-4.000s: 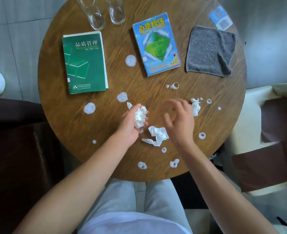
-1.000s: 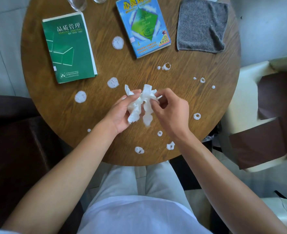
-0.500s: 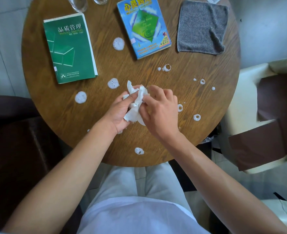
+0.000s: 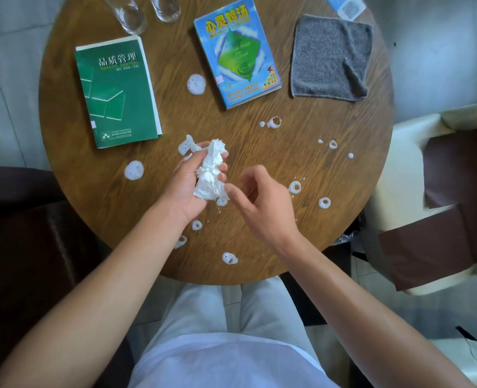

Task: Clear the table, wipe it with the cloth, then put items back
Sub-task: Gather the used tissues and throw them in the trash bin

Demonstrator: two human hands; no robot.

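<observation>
A round wooden table (image 4: 301,242) carries several white foam blobs such as the one (image 4: 196,84) near the blue book. My left hand (image 4: 186,186) holds a crumpled wad of white tissue (image 4: 210,172) above the table's middle, fingers curled round it. My right hand (image 4: 262,203) hovers just right of the wad, fingers loosely bent, holding nothing. A green book (image 4: 116,91) lies at the left, a blue book (image 4: 237,50) at the top middle, and a folded grey cloth (image 4: 329,57) at the top right. Two clear glasses (image 4: 132,15) stand at the far edge.
A blue-and-white card (image 4: 348,7) lies at the table's far right edge. A cream and brown seat (image 4: 427,191) stands to the right, a dark seat (image 4: 21,247) to the left. My lap in light trousers (image 4: 231,317) is under the near edge.
My right hand has let go of the tissue wad and drawn back to the right. The left hand keeps the wad. The scraps that lay on the table 4 s ago are gathered.
</observation>
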